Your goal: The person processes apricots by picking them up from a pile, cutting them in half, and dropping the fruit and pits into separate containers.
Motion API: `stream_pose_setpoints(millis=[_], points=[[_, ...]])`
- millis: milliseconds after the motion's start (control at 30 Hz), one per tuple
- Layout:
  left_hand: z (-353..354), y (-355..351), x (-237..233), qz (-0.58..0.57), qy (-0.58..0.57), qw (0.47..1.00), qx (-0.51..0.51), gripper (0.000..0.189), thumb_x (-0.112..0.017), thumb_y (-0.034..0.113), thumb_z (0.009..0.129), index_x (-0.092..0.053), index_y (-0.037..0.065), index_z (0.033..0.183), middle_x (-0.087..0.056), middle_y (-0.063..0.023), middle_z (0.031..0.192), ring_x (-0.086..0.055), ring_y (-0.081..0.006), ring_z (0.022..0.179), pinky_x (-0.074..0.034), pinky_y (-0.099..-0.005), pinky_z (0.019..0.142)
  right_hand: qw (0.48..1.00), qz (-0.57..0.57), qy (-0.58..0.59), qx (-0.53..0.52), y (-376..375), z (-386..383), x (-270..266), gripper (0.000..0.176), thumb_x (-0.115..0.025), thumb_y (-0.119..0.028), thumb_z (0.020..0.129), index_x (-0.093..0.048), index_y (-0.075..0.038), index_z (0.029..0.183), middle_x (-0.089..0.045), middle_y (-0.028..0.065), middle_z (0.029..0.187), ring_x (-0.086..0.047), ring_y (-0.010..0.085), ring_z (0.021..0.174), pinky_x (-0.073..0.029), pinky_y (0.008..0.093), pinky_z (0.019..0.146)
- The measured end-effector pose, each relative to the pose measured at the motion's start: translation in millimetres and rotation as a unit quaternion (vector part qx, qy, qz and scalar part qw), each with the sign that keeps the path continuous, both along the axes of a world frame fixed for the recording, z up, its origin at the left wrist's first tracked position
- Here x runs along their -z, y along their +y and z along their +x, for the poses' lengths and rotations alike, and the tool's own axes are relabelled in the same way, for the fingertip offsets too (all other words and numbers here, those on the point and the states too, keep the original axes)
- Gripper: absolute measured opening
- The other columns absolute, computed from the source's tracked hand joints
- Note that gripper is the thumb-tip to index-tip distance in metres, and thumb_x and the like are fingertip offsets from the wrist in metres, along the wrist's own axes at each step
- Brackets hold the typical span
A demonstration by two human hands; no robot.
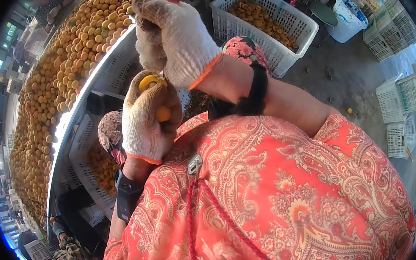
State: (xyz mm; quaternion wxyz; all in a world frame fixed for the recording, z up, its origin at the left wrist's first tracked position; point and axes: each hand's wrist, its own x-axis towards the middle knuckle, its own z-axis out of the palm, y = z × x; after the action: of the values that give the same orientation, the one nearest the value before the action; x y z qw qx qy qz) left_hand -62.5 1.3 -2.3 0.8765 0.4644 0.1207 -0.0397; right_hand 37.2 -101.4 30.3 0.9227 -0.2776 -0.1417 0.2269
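Observation:
My left hand, in a white cotton glove stained brown, is closed around apricots. A yellow-orange apricot shows between its thumb and fingers and looks partly cut. Another small orange apricot is tucked in the palm. Just above it, my right hand, gloved the same way, has its fingers curled in. A thin bit of something shows between the two hands, but what the right fingers hold is hidden. Beside both hands is a metal-edged table heaped with whole apricots.
A white crate with apricot halves stands beyond my right arm. Below the table edge sits another crate of halves. A white bucket, a stool and stacked crates are farther off. Other people sit along the table.

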Motion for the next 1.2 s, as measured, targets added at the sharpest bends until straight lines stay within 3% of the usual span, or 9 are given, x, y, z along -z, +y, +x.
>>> stream_pose_setpoints(millis=[67,133,167,267,567,833,933,1000,1200], points=[[1.1,1.8,0.0,-0.010,0.007,1.000,0.006,0.011,-0.053,0.005,0.092,-0.052,0.009,0.102,-0.052,-0.0025,0.080,-0.054,-0.0117,0.070,-0.041,-0.0237,0.054,0.999,-0.029,-0.013,0.016,2.0,-9.6,-4.6,0.028,-0.067,-0.025,0.091,-0.056,-0.010,0.069,-0.052,-0.0014,0.056,-0.048,0.0117,0.041,-0.035,0.0279,0.036],[2.7,3.8,-0.2,-0.031,0.019,0.999,0.015,0.009,-0.053,0.003,0.090,-0.053,0.008,0.097,-0.051,-0.0022,0.079,-0.054,-0.0116,0.069,-0.041,-0.0235,0.054,0.937,-0.225,-0.211,0.162,5.4,-22.1,-9.0,0.029,-0.071,-0.026,0.089,-0.058,-0.008,0.071,-0.056,-0.0012,0.059,-0.052,0.0104,0.044,-0.038,0.0266,0.039],[3.7,4.8,-0.6,-0.041,0.025,0.999,0.020,0.009,-0.053,0.002,0.089,-0.054,0.007,0.095,-0.051,-0.0020,0.078,-0.053,-0.0116,0.069,-0.041,-0.0234,0.053,0.938,-0.174,-0.244,0.177,10.9,-19.2,-2.4,0.030,-0.072,-0.026,0.088,-0.059,-0.006,0.071,-0.056,-0.0007,0.058,-0.052,0.0102,0.046,-0.039,0.0253,0.041],[5.2,7.6,-1.5,-0.071,0.043,0.996,0.034,0.008,-0.053,-0.002,0.085,-0.055,0.006,0.088,-0.050,-0.0016,0.075,-0.053,-0.0115,0.067,-0.041,-0.0231,0.053,0.987,-0.106,-0.089,0.077,6.0,-15.5,-7.9,0.029,-0.072,-0.026,0.088,-0.058,-0.007,0.071,-0.054,0.0000,0.057,-0.050,0.0109,0.043,-0.037,0.0260,0.039],[1.9,-3.7,3.3,0.064,-0.058,0.996,-0.008,0.010,-0.053,0.001,0.086,-0.057,0.004,0.094,-0.052,-0.0022,0.078,-0.052,-0.0102,0.065,-0.040,-0.0209,0.052,0.999,-0.018,-0.026,-0.020,1.9,-3.0,3.7,0.029,-0.063,-0.029,0.095,-0.054,-0.012,0.073,-0.045,-0.0001,0.054,-0.042,0.0118,0.042,-0.031,0.0260,0.039],[7.8,-0.9,-8.5,0.237,-0.113,0.965,0.016,0.011,-0.054,0.000,0.079,-0.060,0.003,0.088,-0.055,-0.0034,0.079,-0.053,-0.0122,0.062,-0.040,-0.0212,0.052,1.000,-0.023,-0.004,0.020,-1.6,-1.7,4.2,0.027,-0.064,-0.026,0.093,-0.055,-0.011,0.073,-0.047,0.0009,0.054,-0.041,0.0127,0.040,-0.030,0.0269,0.038],[9.5,14.1,-8.0,0.223,-0.002,0.970,0.094,0.011,-0.055,0.002,0.075,-0.059,0.002,0.085,-0.054,-0.0026,0.073,-0.050,-0.0138,0.058,-0.038,-0.0222,0.051,0.999,-0.025,-0.018,0.043,-3.9,-5.5,1.2,0.024,-0.068,-0.022,0.090,-0.057,-0.010,0.072,-0.050,0.0019,0.054,-0.042,0.0131,0.037,-0.030,0.0275,0.034],[10.7,17.4,-2.3,0.283,-0.105,0.942,0.149,0.005,-0.055,0.004,0.080,-0.057,0.003,0.085,-0.052,-0.0003,0.069,-0.049,-0.0112,0.058,-0.036,-0.0232,0.050,0.998,-0.037,-0.047,0.031,-5.7,-6.9,2.9,0.024,-0.068,-0.022,0.090,-0.057,-0.010,0.072,-0.051,0.0021,0.054,-0.043,0.0134,0.037,-0.031,0.0276,0.034],[7.4,6.0,-2.5,0.306,-0.028,0.947,0.096,0.010,-0.055,0.012,0.090,-0.059,0.004,0.095,-0.054,0.0023,0.068,-0.045,-0.0056,0.052,-0.035,-0.0218,0.049,0.995,-0.079,-0.026,0.058,0.5,-5.4,6.7,0.029,-0.066,-0.025,0.091,-0.053,-0.011,0.068,-0.045,0.0008,0.052,-0.037,0.0147,0.036,-0.026,0.0290,0.034]])
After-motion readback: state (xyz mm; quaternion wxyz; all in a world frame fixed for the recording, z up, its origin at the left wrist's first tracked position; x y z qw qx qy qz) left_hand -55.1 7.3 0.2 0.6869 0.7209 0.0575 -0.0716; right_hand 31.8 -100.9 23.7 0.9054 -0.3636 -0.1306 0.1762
